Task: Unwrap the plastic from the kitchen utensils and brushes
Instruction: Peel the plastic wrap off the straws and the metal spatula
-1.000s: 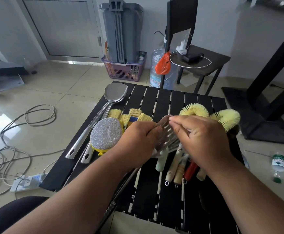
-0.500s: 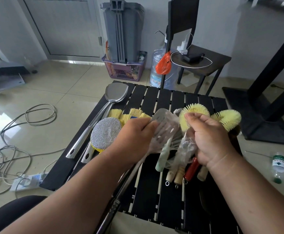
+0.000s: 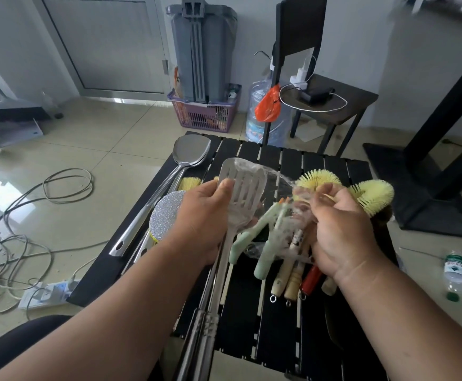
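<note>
My left hand (image 3: pixel 202 218) grips a steel slotted spatula (image 3: pixel 242 188) by its neck, blade up, above the black slatted table (image 3: pixel 251 312). Clear plastic wrap (image 3: pixel 284 185) stretches from the blade's right edge to my right hand (image 3: pixel 339 224), which pinches the bunched film. Under my hands lie pale green handles (image 3: pixel 265 243), wooden brush handles (image 3: pixel 287 276) and a red handle (image 3: pixel 311 279). Two yellow round bristle brushes (image 3: pixel 375 195) lie behind my right hand.
A solid steel turner (image 3: pixel 180 166), a silver scouring pad (image 3: pixel 166 215) and yellow brush bristles (image 3: pixel 190 183) lie on the table's left. Cables and a power strip (image 3: pixel 45 295) cover the floor at left. A small bottle (image 3: pixel 455 273) stands at right; a chair (image 3: pixel 320 100) stands behind.
The spatula blade has risen and come out of the plastic. My right hand has drawn the film off to the right and bunched it.
</note>
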